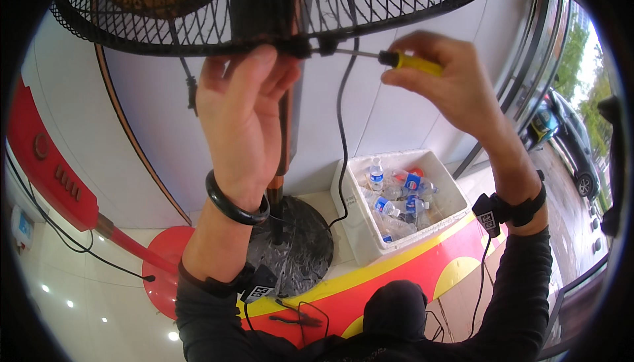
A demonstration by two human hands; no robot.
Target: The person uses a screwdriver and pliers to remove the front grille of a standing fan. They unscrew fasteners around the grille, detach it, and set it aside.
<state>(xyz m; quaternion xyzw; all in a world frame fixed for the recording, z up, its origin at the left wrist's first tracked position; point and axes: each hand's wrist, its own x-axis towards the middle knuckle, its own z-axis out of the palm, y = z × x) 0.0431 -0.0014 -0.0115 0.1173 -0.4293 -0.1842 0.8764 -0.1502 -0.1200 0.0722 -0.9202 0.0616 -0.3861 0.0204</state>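
Note:
Overhead hangs the wire guard [409,8] of a black standing fan, its brownish blades behind the mesh. My left hand [241,114] grips the lower rim of the guard, thumb up and fingers curled, beside a small black clip [327,46]. In my right hand [459,81] is a screwdriver [419,65] with a yellow and black handle. Its thin metal shaft points left at that clip, the tip hidden behind or against it. The fan's pole [285,131] runs down behind my left hand to a round black base [297,250], which looks wrapped in plastic.
A white foam box [356,230] with several plastic bottles stands right of the base. A black cord [341,124] hangs from the fan. To the left leans a red device [49,157] on a round red base. Pliers [297,320] lie on a red and yellow mat [409,269].

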